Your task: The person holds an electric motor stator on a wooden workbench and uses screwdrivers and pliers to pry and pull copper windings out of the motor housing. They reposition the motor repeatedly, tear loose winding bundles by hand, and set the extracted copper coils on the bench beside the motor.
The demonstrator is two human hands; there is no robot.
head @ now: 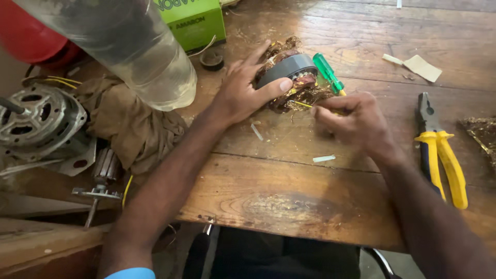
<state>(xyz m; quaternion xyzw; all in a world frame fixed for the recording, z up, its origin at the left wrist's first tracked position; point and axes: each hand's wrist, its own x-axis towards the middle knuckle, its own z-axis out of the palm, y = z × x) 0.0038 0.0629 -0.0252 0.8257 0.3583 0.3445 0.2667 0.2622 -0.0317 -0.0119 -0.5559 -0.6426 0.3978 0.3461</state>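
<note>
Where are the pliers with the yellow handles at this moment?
In the head view, the pliers lie on the right side of the wooden table, just right of the right hand, untouched by it, and below a small scrap of paper.

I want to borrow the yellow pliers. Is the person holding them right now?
No, the yellow-handled pliers lie alone on the wooden table, apart from the right hand.

Worn, scratched wooden workbench (pixel 289 170); daylight
</note>
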